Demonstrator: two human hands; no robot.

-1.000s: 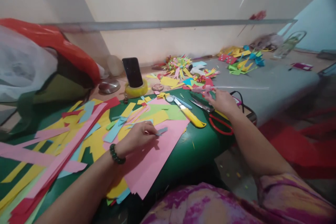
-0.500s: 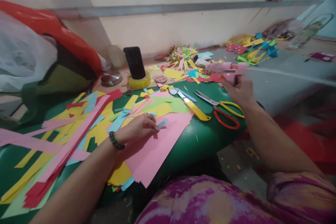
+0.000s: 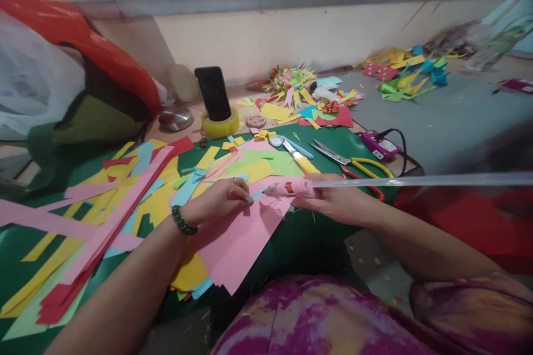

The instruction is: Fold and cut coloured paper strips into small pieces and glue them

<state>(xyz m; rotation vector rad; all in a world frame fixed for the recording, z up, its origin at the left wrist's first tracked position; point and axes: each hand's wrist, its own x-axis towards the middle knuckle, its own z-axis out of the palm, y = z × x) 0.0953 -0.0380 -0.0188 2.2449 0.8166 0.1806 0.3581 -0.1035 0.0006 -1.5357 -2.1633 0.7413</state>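
Observation:
My left hand (image 3: 227,199) is closed, pinching a small blue paper strip (image 3: 258,194) just above a stack of pink paper (image 3: 245,244). In my right hand (image 3: 335,202) is a pink glue gun (image 3: 289,187), its nozzle pointing left at the end of the blue strip. A long clear glue stick (image 3: 428,180) juts from the gun's back toward the right edge. Whether the nozzle touches the strip I cannot tell. Just beyond lie a yellow utility knife (image 3: 306,163) and scissors (image 3: 345,162) with red and yellow handles, partly covered by my right hand.
Cut paper strips (image 3: 120,205) in several colours cover the left of the green surface (image 3: 300,244). A phone (image 3: 213,93) leans in a yellow tape roll (image 3: 220,125). Behind are a paper-fringe ball (image 3: 291,83) and a purple device (image 3: 381,144) with a black cable. Bags (image 3: 75,61) stand at left.
My right hand has brought the glue gun from the back right down and left to the blue strip. The purple device is uncovered now. My left hand keeps its pinch, nearly still.

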